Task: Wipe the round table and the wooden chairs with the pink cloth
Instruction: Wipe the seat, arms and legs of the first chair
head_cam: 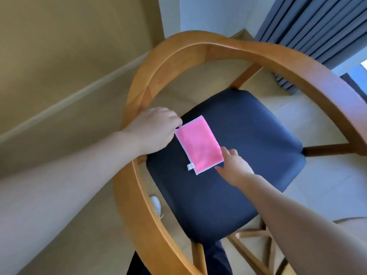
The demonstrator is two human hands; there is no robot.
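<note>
A pink cloth [199, 144] with a white hem and a small white tag lies folded flat on the dark blue seat [248, 175] of a wooden chair [178, 48] with a curved backrest rail. My left hand [153, 130] pinches the cloth's upper left corner, fingers closed on it. At the cloth's lower right edge my right hand [233, 165] has its fingers spread, the fingertips touching the edge. The round table is out of view.
A beige wall and baseboard [69, 94] run along the left. Grey-blue curtains [317, 26] hang at the top right beside a window. Tiled floor surrounds the chair. My white shoe [156, 205] shows under the rail at the left.
</note>
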